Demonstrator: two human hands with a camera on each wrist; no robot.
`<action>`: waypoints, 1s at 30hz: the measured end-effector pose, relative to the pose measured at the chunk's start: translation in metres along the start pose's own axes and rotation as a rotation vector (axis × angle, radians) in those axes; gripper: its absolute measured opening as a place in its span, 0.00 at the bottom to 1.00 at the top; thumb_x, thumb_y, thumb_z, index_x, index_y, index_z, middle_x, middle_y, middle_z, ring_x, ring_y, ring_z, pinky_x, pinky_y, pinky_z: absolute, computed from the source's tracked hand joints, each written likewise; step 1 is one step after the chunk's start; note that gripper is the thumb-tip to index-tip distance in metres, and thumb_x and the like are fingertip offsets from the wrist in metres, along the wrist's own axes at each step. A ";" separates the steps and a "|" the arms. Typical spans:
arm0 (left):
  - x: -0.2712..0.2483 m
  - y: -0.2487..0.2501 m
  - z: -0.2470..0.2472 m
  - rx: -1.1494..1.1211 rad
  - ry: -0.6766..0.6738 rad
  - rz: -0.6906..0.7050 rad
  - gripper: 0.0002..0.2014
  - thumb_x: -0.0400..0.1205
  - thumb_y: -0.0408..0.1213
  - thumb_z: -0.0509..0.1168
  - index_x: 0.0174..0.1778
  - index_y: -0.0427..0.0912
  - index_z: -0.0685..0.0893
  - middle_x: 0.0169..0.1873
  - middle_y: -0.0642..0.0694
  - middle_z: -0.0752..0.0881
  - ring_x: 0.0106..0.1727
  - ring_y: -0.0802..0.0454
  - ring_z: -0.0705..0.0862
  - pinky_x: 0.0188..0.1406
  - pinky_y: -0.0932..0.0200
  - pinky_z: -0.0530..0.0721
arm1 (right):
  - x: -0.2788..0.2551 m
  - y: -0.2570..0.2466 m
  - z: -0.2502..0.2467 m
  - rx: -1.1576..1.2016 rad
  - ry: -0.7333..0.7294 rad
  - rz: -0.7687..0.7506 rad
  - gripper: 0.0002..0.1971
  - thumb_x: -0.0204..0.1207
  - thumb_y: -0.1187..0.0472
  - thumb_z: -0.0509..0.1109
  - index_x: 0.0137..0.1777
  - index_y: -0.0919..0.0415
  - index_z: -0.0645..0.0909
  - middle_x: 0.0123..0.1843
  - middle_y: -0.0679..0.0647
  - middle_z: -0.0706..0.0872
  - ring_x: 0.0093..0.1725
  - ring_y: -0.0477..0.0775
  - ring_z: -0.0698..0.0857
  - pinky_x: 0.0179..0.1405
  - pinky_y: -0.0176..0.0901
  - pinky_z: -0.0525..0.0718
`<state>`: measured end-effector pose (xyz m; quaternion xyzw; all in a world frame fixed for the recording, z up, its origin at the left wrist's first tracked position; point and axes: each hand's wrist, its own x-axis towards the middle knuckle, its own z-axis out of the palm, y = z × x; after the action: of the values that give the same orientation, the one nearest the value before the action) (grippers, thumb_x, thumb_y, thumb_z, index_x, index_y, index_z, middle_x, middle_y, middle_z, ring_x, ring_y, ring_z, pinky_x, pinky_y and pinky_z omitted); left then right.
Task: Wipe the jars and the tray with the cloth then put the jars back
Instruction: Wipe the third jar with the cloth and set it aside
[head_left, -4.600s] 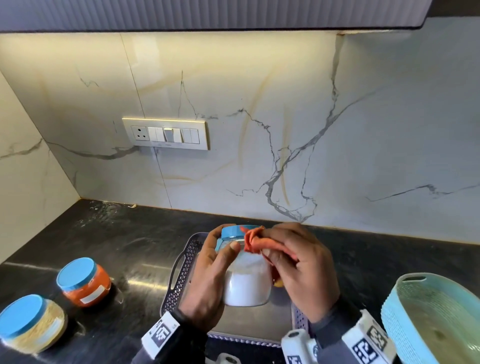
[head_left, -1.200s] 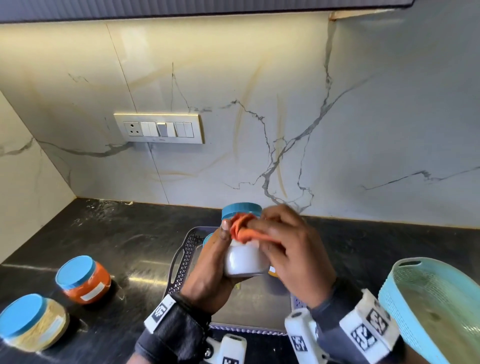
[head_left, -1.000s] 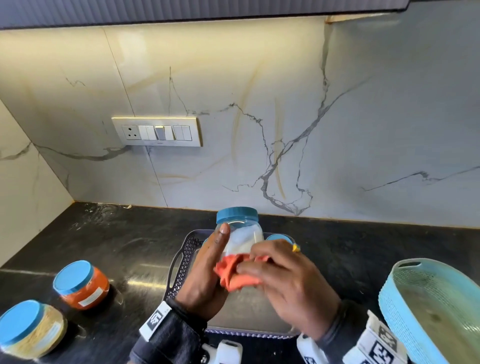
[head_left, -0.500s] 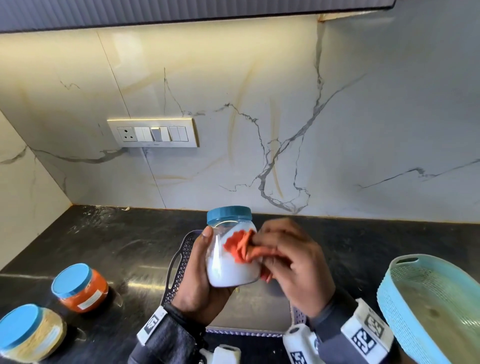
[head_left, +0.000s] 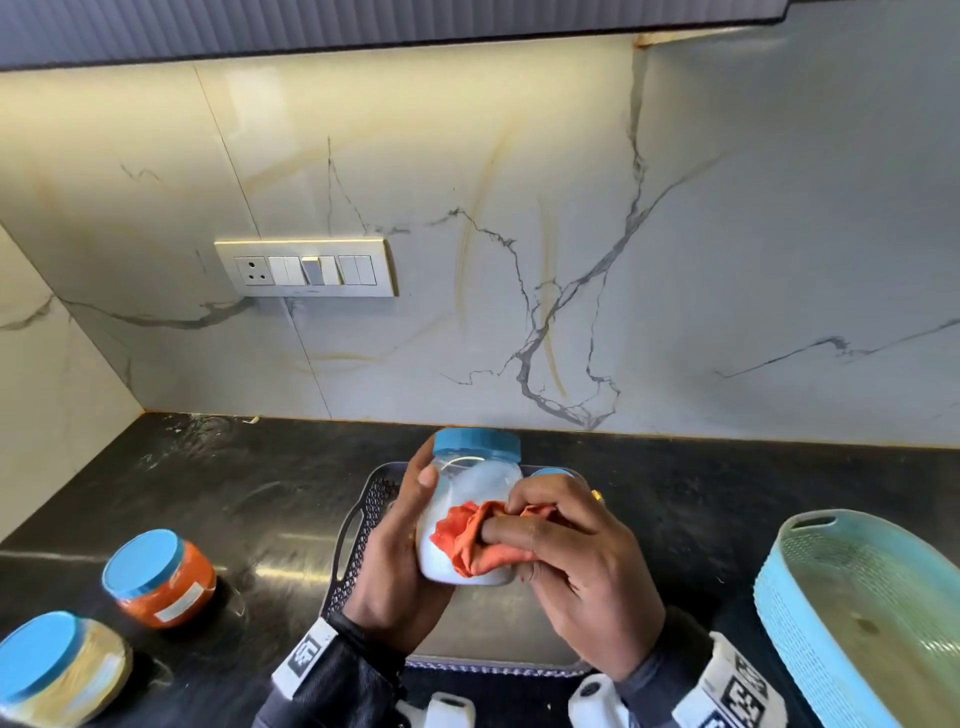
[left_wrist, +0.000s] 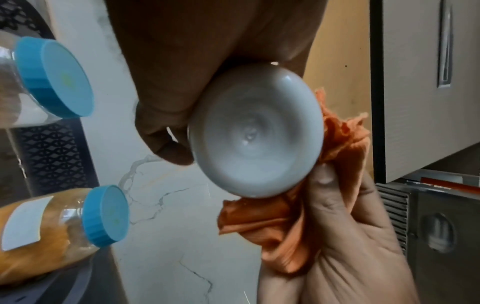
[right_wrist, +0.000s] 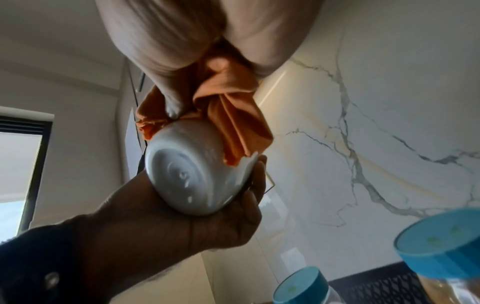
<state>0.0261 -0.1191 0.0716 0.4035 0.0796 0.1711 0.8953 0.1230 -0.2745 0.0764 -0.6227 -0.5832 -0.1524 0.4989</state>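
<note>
My left hand grips a blue-lidded jar of white powder upright above the grey perforated tray. My right hand holds a bunched orange cloth and presses it against the jar's lower front. The left wrist view shows the jar's round base with the cloth wrapped beside it. The same jar base and cloth appear from below in the right wrist view. Another blue lid peeks out behind my right hand, in the tray.
Two blue-lidded jars stand on the black counter at left: one with orange contents, one with beige contents. A light blue basket sits at the right edge. A switch plate is on the marble wall.
The cloth has slid down from the jar's upper side to its lower front. The jar stays held upright above the tray in my left hand.
</note>
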 end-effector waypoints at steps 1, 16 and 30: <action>-0.002 0.000 0.001 0.022 0.000 -0.003 0.43 0.75 0.54 0.79 0.81 0.39 0.70 0.65 0.25 0.82 0.57 0.34 0.87 0.48 0.41 0.91 | 0.002 0.001 0.000 -0.006 -0.008 -0.002 0.12 0.79 0.69 0.75 0.57 0.54 0.91 0.56 0.52 0.83 0.57 0.47 0.84 0.58 0.39 0.81; -0.006 0.001 0.010 0.102 0.000 -0.001 0.54 0.60 0.51 0.89 0.79 0.40 0.70 0.62 0.30 0.85 0.52 0.36 0.90 0.32 0.46 0.91 | 0.004 0.017 0.005 0.318 0.214 0.532 0.15 0.75 0.64 0.73 0.55 0.43 0.91 0.52 0.44 0.93 0.54 0.50 0.91 0.58 0.56 0.88; -0.005 0.003 0.002 0.618 0.038 0.146 0.54 0.59 0.51 0.89 0.77 0.55 0.66 0.64 0.51 0.88 0.70 0.43 0.86 0.69 0.39 0.85 | 0.024 0.005 0.002 -0.134 -0.030 0.214 0.16 0.78 0.58 0.70 0.64 0.48 0.89 0.55 0.44 0.83 0.53 0.44 0.84 0.53 0.44 0.85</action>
<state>0.0211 -0.1203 0.0751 0.6577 0.1153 0.2103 0.7141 0.1325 -0.2582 0.0916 -0.7154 -0.5096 -0.1275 0.4606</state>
